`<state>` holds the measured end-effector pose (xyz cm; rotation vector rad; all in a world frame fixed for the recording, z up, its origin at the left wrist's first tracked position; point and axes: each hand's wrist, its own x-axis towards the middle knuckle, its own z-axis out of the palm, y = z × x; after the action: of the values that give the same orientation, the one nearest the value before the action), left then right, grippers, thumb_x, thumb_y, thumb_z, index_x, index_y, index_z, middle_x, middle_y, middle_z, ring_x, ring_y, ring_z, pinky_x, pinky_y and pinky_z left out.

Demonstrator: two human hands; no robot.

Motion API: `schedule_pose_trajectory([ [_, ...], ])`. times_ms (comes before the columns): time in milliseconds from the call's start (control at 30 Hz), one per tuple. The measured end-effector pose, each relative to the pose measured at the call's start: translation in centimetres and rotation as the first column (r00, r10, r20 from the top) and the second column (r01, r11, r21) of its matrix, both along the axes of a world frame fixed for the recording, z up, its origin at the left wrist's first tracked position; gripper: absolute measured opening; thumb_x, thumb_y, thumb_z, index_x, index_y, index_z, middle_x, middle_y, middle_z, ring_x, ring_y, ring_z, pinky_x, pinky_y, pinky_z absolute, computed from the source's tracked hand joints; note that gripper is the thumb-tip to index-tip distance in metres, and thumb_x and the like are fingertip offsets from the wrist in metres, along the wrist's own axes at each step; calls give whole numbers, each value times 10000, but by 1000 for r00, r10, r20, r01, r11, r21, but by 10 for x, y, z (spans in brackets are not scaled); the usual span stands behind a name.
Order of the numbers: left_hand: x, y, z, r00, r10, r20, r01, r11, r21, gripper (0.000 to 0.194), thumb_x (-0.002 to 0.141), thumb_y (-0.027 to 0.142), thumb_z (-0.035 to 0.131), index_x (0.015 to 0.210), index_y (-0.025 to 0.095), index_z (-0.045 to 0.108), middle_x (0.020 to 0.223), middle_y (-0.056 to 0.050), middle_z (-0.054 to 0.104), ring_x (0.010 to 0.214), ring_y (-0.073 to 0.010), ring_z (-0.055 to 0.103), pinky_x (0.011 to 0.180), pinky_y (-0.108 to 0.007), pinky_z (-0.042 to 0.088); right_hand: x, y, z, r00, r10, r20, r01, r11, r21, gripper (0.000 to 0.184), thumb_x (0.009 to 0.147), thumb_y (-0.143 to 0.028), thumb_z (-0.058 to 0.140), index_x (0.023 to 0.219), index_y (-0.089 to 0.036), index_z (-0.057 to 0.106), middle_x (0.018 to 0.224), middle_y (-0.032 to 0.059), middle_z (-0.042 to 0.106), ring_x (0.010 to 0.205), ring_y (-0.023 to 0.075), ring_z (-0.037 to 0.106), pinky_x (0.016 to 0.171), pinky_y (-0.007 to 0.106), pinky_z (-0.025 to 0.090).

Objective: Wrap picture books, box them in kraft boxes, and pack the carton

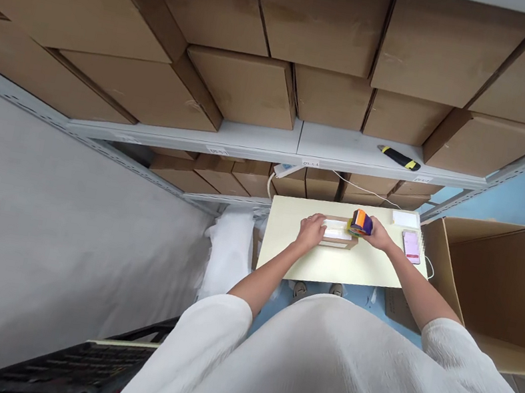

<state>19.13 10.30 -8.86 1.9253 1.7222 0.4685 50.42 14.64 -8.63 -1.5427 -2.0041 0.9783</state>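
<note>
A small cardboard box (338,235) with a white top lies on a pale yellow table (331,266). My left hand (311,231) rests on the box's left end, fingers curled over it. My right hand (378,234) grips an orange and purple tape dispenser (361,222) held against the box's right end.
A phone (411,246) with a lit screen and a white card (405,219) lie at the table's right. A large open cardboard box (501,286) stands to the right. Shelves of brown boxes (241,84) rise behind, with a yellow-black utility knife (400,158) on one. A black crate (74,370) sits lower left.
</note>
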Motion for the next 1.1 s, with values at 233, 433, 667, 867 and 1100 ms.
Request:
schedule_pose_trajectory([
  [233,51,31,39,740,281,611,-164,957,-240,283,1022,357,730,1270,221,711,957,-53,830,966,-223,799,953,-374,601,-3,1,2,997,28,-74,-29,1000,-9,442,733,-458,838,983,-279,521,1047,49,696,973,290,669,898,444,588],
  [433,68,32,55,575,431,695,-180,896,-406,406,801,190,912,1104,238,645,833,-16,802,851,-218,789,871,-360,581,-4,1,7,999,31,-10,-31,999,-16,424,711,-349,834,942,-283,485,958,9,665,899,260,641,818,380,552],
  [667,45,27,46,600,487,635,-326,874,-361,520,718,76,886,1069,278,560,761,48,744,849,-200,775,834,-312,541,-18,-3,21,996,68,62,-65,996,-54,349,819,-344,774,1051,-267,524,1056,29,722,936,242,668,802,329,544],
  [867,16,22,30,519,552,652,-388,832,-396,562,751,56,837,1101,292,467,759,84,689,863,-176,782,777,-263,518,-33,7,43,941,257,222,-252,966,-49,335,877,-365,805,1086,-243,573,1098,77,741,937,244,674,776,308,507],
  [1100,-34,26,11,482,564,670,-439,818,-372,483,743,16,730,1029,295,459,771,79,695,814,-167,745,860,-324,541,-35,18,52,892,303,335,-314,949,-21,333,935,-423,804,1103,-234,588,1145,102,762,958,261,701,794,319,506],
])
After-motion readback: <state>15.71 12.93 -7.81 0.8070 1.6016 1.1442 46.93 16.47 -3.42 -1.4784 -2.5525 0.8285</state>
